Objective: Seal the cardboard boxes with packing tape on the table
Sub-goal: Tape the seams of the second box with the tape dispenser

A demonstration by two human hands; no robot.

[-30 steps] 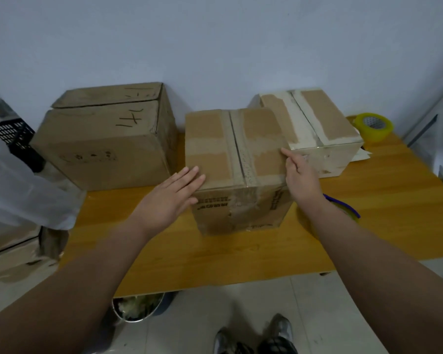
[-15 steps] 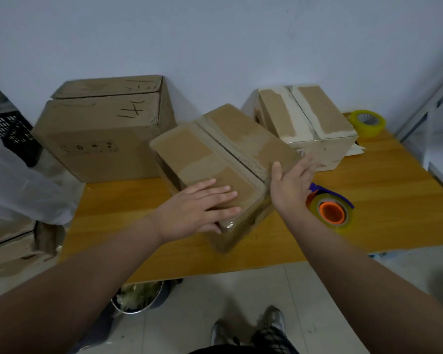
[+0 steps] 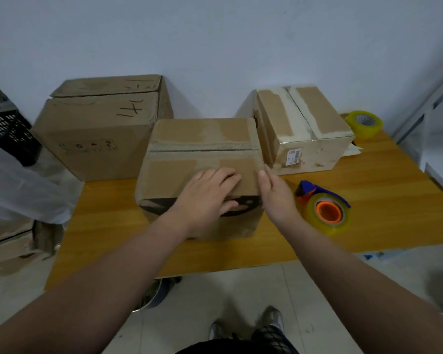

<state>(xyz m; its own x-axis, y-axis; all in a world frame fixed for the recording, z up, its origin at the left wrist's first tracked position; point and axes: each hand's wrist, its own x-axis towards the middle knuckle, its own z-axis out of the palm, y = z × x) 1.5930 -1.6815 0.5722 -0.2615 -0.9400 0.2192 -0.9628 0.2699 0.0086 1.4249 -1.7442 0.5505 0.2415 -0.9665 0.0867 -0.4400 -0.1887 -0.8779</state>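
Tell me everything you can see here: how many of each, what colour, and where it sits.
large box: 1, brown, back left
middle box: 1, brown, table centre, under the hands
taped box: 1, brown with pale tape, back right
tape dispenser: 1, blue with an orange core, right of the middle box
tape roll: 1, yellow, table's far right corner
table: 1, orange-brown wood
papers: a few, white, peeking out right of the taped box
crate: 1, black, far left
plastic sheet: 1, white, left of the table
shoes: 2, grey, on the floor
left hand: flat on the middle box
right hand: fingers straight, at its near right corner
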